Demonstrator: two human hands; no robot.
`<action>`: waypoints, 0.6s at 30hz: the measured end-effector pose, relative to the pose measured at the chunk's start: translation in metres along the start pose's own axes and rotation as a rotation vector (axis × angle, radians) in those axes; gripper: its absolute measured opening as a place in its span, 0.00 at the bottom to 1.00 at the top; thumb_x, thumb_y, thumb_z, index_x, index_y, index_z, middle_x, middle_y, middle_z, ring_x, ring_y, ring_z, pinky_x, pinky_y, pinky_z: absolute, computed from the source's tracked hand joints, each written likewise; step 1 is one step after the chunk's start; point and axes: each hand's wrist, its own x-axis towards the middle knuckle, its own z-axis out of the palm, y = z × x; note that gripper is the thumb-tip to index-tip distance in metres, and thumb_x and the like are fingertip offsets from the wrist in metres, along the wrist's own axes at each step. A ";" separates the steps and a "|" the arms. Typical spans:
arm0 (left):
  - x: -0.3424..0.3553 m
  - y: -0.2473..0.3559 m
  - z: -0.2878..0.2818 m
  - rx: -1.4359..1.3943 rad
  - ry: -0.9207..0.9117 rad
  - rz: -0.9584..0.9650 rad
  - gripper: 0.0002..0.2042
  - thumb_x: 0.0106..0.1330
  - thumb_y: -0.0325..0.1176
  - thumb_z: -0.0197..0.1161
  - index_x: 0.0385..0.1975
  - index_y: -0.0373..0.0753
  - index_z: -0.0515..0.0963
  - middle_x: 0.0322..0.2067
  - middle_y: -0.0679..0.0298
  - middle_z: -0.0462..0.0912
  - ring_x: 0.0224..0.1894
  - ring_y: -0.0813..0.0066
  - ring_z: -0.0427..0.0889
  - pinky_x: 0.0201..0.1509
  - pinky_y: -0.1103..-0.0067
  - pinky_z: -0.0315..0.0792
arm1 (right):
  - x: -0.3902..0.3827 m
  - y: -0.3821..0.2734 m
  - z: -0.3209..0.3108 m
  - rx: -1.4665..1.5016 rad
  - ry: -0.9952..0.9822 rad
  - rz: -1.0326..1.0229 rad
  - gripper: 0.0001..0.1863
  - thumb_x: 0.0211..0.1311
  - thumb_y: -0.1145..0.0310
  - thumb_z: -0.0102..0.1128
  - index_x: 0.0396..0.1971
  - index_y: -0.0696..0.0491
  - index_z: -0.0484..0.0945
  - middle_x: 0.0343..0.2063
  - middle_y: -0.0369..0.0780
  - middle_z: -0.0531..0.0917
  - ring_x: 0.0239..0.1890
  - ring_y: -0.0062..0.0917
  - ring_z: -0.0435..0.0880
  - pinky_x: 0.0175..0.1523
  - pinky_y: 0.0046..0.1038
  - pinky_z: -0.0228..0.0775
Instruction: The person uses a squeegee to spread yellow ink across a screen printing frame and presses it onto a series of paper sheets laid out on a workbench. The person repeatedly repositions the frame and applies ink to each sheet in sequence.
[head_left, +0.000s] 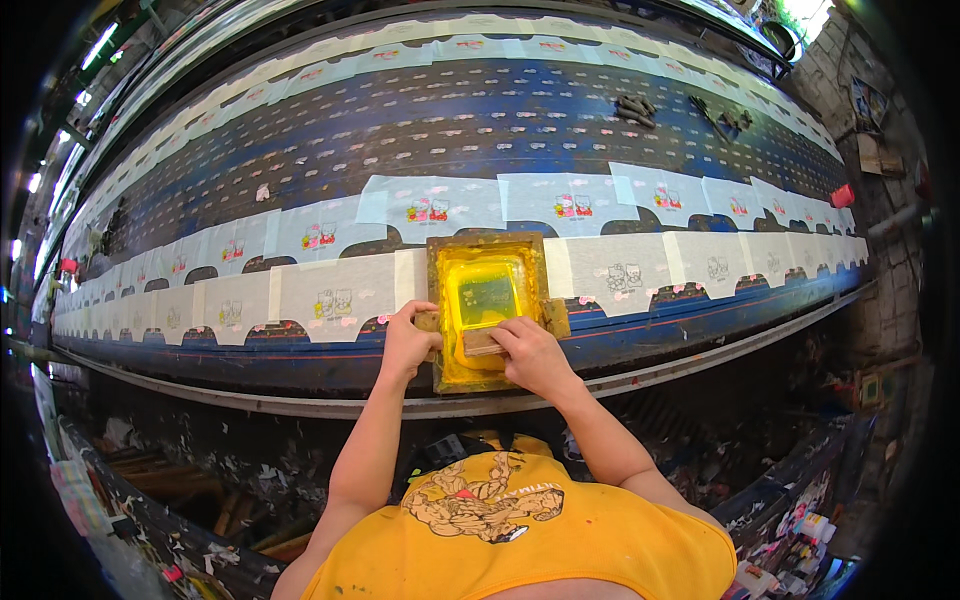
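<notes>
A wooden screen-printing frame [486, 240], stained with yellow ink, lies flat over one of the white fabric pieces in the near row. My left hand [406, 342] is closed on the tab at the frame's left side. Inside the frame my right hand [536, 358] grips a wooden squeegee [482, 343], pressed against the ink-covered mesh. Yellow ink [462, 270] surrounds a greenish rectangular window [487, 293] in the mesh. The fabric under the frame is hidden. On the left, a fabric piece [350, 285] carries a black outline print of two cartoon figures.
A long printing table [420, 365] with a metal edge rail runs across. Beyond the near row, light-blue fabric pieces [455, 208] bear coloured prints. Dark tools [635, 110] lie farther back; a red cup-like object [843, 195] stands at right. Scraps litter the space below the edge.
</notes>
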 end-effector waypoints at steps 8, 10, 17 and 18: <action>0.003 -0.008 -0.004 0.015 -0.021 -0.003 0.27 0.43 0.13 0.69 0.49 0.36 0.82 0.36 0.61 0.82 0.31 0.71 0.81 0.30 0.75 0.79 | -0.020 -0.011 -0.008 -0.020 -0.020 -0.027 0.20 0.47 0.80 0.65 0.45 0.57 0.82 0.42 0.43 0.85 0.47 0.41 0.83 0.53 0.38 0.79; 0.002 -0.004 -0.007 0.041 -0.024 -0.003 0.27 0.44 0.14 0.69 0.49 0.36 0.82 0.35 0.61 0.83 0.30 0.72 0.82 0.30 0.75 0.78 | -0.025 -0.007 0.000 -0.046 -0.024 -0.031 0.21 0.46 0.80 0.65 0.45 0.57 0.82 0.42 0.42 0.84 0.48 0.41 0.83 0.53 0.38 0.79; 0.000 0.004 -0.008 0.143 -0.074 0.018 0.26 0.47 0.16 0.69 0.51 0.37 0.80 0.32 0.61 0.83 0.28 0.73 0.82 0.29 0.75 0.77 | 0.058 0.042 0.021 -0.097 0.032 -0.035 0.12 0.47 0.79 0.64 0.35 0.56 0.81 0.37 0.43 0.84 0.45 0.42 0.83 0.48 0.42 0.79; 0.000 0.005 -0.008 0.153 -0.089 0.027 0.27 0.47 0.16 0.69 0.52 0.37 0.80 0.33 0.61 0.82 0.28 0.72 0.81 0.29 0.75 0.77 | 0.075 0.050 0.017 -0.091 -0.001 -0.010 0.10 0.48 0.79 0.64 0.33 0.55 0.81 0.36 0.43 0.84 0.44 0.43 0.83 0.47 0.43 0.78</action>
